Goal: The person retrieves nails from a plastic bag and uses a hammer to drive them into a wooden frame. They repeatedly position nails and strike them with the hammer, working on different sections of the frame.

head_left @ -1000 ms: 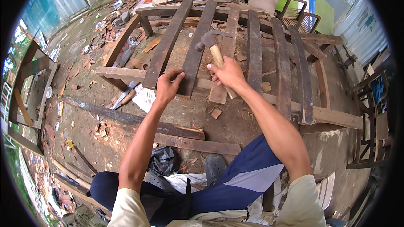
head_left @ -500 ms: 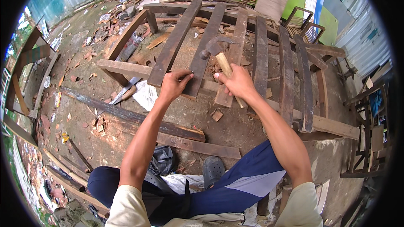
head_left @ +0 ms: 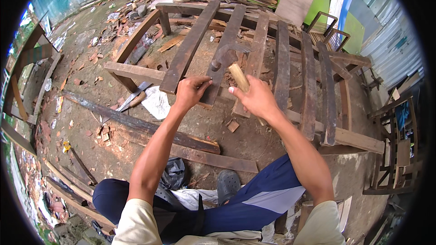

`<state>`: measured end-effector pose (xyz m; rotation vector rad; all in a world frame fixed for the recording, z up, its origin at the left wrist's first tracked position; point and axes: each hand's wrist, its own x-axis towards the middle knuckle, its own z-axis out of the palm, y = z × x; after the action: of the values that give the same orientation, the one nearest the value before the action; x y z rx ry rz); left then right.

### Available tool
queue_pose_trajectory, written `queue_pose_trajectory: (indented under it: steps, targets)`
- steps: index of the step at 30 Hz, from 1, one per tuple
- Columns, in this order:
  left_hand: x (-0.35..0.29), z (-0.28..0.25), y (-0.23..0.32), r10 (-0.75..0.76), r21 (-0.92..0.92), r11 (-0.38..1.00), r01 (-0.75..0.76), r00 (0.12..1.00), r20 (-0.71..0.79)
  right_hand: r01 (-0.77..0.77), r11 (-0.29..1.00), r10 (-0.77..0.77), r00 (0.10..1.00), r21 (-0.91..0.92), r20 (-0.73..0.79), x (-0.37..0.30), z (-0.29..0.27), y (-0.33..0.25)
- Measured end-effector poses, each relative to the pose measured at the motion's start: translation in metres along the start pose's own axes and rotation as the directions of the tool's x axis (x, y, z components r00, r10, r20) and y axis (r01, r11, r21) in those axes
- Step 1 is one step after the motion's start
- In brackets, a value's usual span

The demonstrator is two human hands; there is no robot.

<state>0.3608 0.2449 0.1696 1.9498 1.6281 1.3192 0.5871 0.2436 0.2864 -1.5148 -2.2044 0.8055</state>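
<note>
One wooden frame [head_left: 136, 73], low and leg-supported, stands on bare ground in front of the person. Six slats [head_left: 191, 45] lie across it side by side with gaps between; they are dark brown and worn, the third from the left being paler. One long beam [head_left: 131, 120], blackened along its surface, lies on the ground on the near side of the frame. One shorter brown board [head_left: 218, 159] lies just beside it. One saw [head_left: 137, 99] with a brown handle rests on the ground near the frame's left end, next to one white sheet [head_left: 157, 103].

One hammer [head_left: 239, 75] is located above the frame. Its handle is pale wood; its head is dark and discoloured, with a round striking end toward the left and a curved claw toward the right. Two hands are present. The right hand [head_left: 256, 95] is closed around the hammer's handle. The left hand [head_left: 190, 91] is at the second slat, thumb and forefinger pinched on one small dark piece [head_left: 211, 80], too small to identify.
</note>
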Motion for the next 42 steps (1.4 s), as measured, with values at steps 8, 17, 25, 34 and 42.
queue_pose_trajectory:
  steps: [8,17,25,34,42]
  targets:
    - [0.000,0.003,-0.007,0.104,0.044,0.994,-0.103,0.994,-0.022,0.020,0.989,-0.019,1.000,-0.148,0.010,-0.005,0.020,0.008]
    - [-0.001,0.005,-0.008,0.142,0.038,0.989,-0.141,0.989,-0.027,0.010,0.996,-0.014,0.999,-0.089,-0.046,-0.011,0.019,-0.009]
    - [-0.005,0.005,-0.008,0.124,0.012,0.992,-0.123,0.991,-0.048,-0.077,0.997,0.078,0.996,0.007,-0.049,-0.016,0.017,-0.028]
    - [-0.005,0.003,-0.020,0.050,-0.070,0.996,-0.053,0.998,-0.035,-0.035,0.994,0.031,0.999,-0.100,-0.044,-0.013,0.025,-0.014]
    - [-0.003,0.004,-0.015,0.091,0.005,0.996,-0.091,0.996,0.009,-0.035,0.988,0.031,0.999,-0.154,-0.022,-0.010,0.024,-0.014]
